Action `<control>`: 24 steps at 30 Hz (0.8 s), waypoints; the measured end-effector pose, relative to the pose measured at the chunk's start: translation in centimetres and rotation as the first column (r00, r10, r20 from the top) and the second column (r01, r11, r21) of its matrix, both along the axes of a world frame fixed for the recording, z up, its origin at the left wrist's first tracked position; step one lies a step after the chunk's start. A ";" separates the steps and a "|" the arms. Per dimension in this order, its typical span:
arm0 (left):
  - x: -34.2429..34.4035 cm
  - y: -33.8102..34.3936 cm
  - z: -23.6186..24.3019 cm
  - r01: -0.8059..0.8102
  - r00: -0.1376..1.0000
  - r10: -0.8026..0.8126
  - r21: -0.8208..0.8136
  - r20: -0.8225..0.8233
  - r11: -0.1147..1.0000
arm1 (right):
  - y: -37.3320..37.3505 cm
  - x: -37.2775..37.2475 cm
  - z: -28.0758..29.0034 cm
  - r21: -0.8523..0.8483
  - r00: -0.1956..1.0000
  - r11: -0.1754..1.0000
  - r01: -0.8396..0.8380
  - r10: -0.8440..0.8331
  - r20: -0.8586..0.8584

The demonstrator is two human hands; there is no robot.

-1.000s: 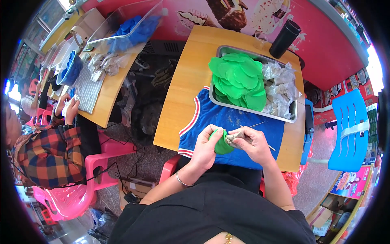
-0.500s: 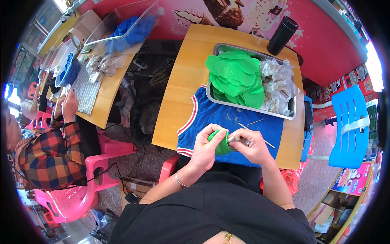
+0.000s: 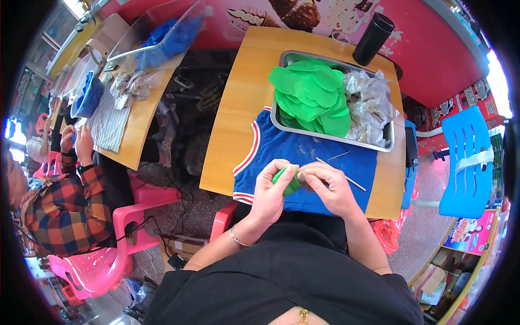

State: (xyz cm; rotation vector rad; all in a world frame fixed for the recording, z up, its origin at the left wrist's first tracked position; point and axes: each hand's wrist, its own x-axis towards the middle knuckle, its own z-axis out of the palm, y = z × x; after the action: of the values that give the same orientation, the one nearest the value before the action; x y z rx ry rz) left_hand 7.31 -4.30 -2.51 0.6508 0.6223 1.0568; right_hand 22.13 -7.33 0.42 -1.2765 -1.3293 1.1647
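My left hand (image 3: 268,190) pinches a green rubbery piece (image 3: 293,187), gathered up between thumb and fingers. At its open end my right hand (image 3: 328,189) has its fingers closed round a small greyish bundle (image 3: 301,176), mostly hidden by the fingertips. Below both hands lies a blue jersey (image 3: 309,149) with red and white trim, dusted with pale specks. Two thin sticks (image 3: 353,181) rest on it, just beyond my right hand. Farther off, a metal tray (image 3: 325,136) holds a heap of flat green pieces (image 3: 311,95) beside several knotted clear plastic bundles (image 3: 368,111).
A black cylinder flask (image 3: 374,39) and a clear cup (image 3: 340,39) stand at the table's far right. To the right is a blue chair (image 3: 467,162). At left, a person in a plaid shirt (image 3: 62,211) works at another table with a clear tub (image 3: 122,56).
My right fingers have moved up and in over the mouth of the green piece, and the grey bundle shows less. The green piece looks smaller and more gathered.
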 end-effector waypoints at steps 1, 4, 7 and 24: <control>0.2 0.0 0.0 0.007 1.000 -0.007 0.015 0.005 1.000 | 0.3 -0.2 -0.1 0.180 0.991 0.983 0.031 -0.054 0.122; 0.3 0.1 0.5 0.008 1.000 -0.008 0.002 -0.012 1.000 | 0.1 -0.1 -0.1 0.171 0.960 0.984 0.045 -0.090 0.266; -0.2 0.3 0.4 0.073 0.994 -0.068 0.056 -0.085 0.996 | 0.0 0.3 0.6 0.183 0.935 0.982 -0.043 -0.025 0.353; -0.5 1.5 -1.2 0.079 0.985 -0.052 0.167 -0.162 0.983 | -0.1 -1.5 -0.7 0.225 0.945 0.968 0.112 -0.174 0.276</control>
State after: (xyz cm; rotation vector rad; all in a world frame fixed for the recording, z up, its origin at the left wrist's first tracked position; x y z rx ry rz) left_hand 6.77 -2.79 -3.73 0.9073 0.6452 1.0109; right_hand 20.65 -7.40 -0.27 -1.4039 -1.5006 0.7325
